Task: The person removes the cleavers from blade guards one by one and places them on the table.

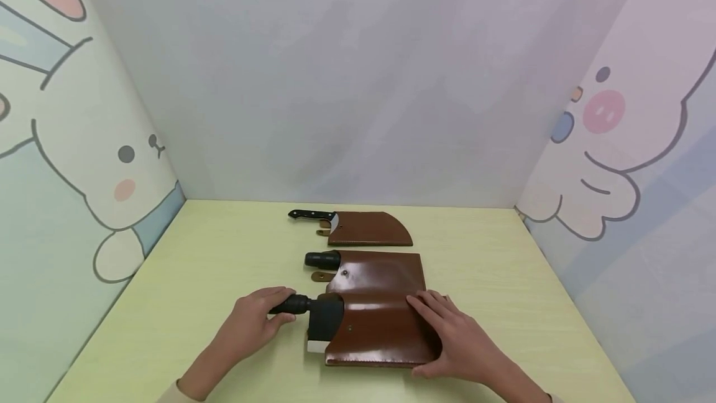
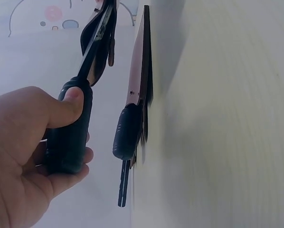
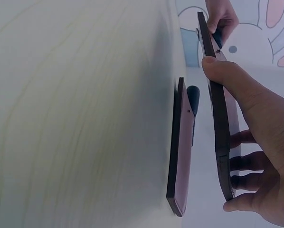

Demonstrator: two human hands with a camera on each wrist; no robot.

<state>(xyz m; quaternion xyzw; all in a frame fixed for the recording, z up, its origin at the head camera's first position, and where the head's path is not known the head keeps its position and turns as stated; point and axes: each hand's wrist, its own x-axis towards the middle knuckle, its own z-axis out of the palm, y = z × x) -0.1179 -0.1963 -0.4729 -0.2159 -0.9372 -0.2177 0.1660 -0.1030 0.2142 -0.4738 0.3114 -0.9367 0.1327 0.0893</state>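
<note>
Three sheathed knives are laid on the desk [image 1: 184, 303] in a row from near to far. The nearest sheath [image 1: 386, 334] is held between the left hand [image 1: 254, 319], at its handle [image 1: 291, 305], and the right hand [image 1: 458, 341]. Behind it the middle sheath [image 1: 386, 269] is placed, and the farthest sheath [image 1: 369, 229] behind that.

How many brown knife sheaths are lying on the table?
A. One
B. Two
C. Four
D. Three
D: the head view shows a far sheath, a middle sheath, and a near sheath that the right hand holds while the left hand grips its knife's black handle.
</note>
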